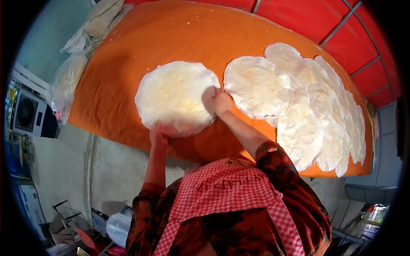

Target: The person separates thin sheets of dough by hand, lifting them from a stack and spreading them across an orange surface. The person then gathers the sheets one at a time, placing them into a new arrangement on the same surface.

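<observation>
A round, thin, pale flatbread sheet [175, 94] lies on an orange cloth surface [128, 55]. My left hand [157, 135] grips its near edge from below. My right hand [221, 101] holds its right edge, fingers pinched on the sheet. To the right, several similar round sheets [307, 106] lie overlapping in a row along the cloth. My red checked apron and dark patterned sleeves fill the lower part of the view.
A clear plastic bag [66, 85] and folded cloth [100, 19] sit at the cloth's left end. A red panelled wall [324, 21] stands behind. A grey floor [72, 166], a white bag [118, 226] and clutter lie below left.
</observation>
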The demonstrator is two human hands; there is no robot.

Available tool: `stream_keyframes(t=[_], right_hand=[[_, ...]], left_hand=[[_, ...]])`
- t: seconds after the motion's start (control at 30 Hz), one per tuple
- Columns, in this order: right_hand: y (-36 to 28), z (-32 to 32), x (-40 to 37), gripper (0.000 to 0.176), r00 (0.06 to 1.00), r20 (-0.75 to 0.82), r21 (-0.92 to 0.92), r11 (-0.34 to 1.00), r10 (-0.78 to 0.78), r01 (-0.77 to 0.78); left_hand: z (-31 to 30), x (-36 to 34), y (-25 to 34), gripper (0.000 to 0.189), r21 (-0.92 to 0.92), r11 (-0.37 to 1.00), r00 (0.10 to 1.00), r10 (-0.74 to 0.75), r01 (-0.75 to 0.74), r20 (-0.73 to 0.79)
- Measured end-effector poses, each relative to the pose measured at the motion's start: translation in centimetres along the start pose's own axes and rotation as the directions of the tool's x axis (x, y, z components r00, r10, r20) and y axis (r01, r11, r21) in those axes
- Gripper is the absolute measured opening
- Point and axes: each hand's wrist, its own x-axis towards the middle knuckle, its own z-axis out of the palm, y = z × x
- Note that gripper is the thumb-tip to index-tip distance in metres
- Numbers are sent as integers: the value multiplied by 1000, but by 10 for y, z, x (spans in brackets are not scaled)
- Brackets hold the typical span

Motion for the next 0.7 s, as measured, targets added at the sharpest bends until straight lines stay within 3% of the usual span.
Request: stream_keyframes(t=[0.1, 0.2, 0.3, 0.4, 0.47, 0.53, 0.57, 0.67, 0.7], right_hand=[[-19, -16, 17, 38, 975, 163, -54, 988, 153, -146], [-19, -24, 36, 31, 949, 303, 179, 973, 89, -148], [-3, -4, 53, 20, 899, 424, 619, 690, 108, -375], [7, -26, 43, 18, 929, 362, 700, 638, 70, -321], [39, -3, 39, 21, 946, 319, 628, 734, 62, -260], [61, 20, 38, 22, 960, 275, 496, 849, 50, -186], [40, -6, 29, 25, 941, 333, 426, 881, 56, -204], [28, -13, 20, 23, 991, 121, 41, 998, -58, 54], [31, -13, 18, 28, 983, 30, -68, 981, -180, 181]], left_hand=[[-18, 14, -7, 35, 105, 994, 1000, -3, 2, 11], [-37, 22, -15, 37, 134, 990, 999, -27, 32, -42], [-3, -3, 0, 42, 70, 998, 1000, 2, 0, -26], [2, -3, 2, 46, -50, 999, 1000, -13, 13, 1], [-1, 0, 5, 45, -97, 993, 998, -62, 62, 3], [-20, 8, -9, 43, -22, 999, 993, 26, -24, 115], [-23, 6, -8, 43, 7, 999, 993, 43, -44, 113], [3, -5, 1, 40, 73, 996, 999, 53, -54, 9], [2, -3, 2, 43, 70, 997, 997, 14, -9, -70]])
